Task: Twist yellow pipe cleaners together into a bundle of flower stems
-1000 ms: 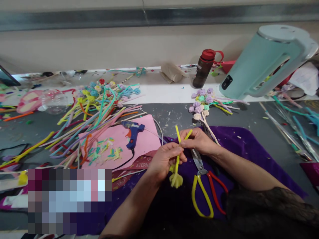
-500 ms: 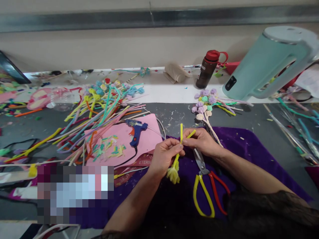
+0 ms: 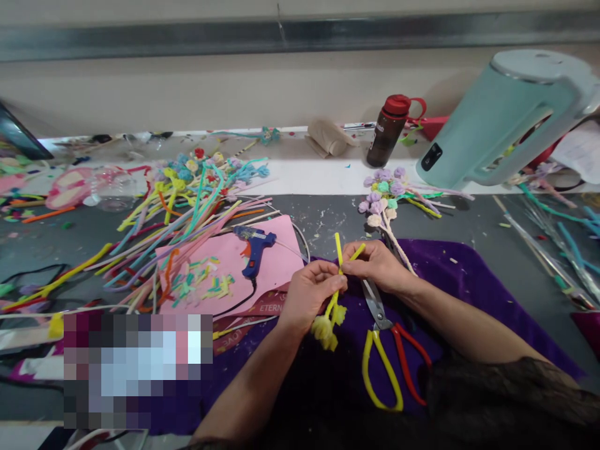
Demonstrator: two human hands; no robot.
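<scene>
My left hand (image 3: 315,290) pinches the yellow stems of a pipe-cleaner flower bunch (image 3: 327,328), whose fuzzy heads hang below the fingers. Above the fingers the stems cross, one upright and one leaning right. My right hand (image 3: 370,265) grips the leaning yellow stem between thumb and fingertips, close beside the left fingertips. Beneath the right hand lies a pair of scissors (image 3: 383,322) with one yellow and one red handle, its blade tips hidden under the hand. Both hands are over a purple cloth (image 3: 450,275).
Left of the hands a blue glue gun (image 3: 255,247) rests on a pink sheet (image 3: 285,234) with cut bits. Behind it lies a heap of pipe cleaners (image 3: 197,200). Purple and cream flowers (image 3: 382,197), a dark bottle (image 3: 388,134) and a mint kettle (image 3: 487,125) stand farther back.
The flower heads under my left hand have turned and spread, so separate heads show. The upright stem now tilts slightly left. Both hands stay nearly in place.
</scene>
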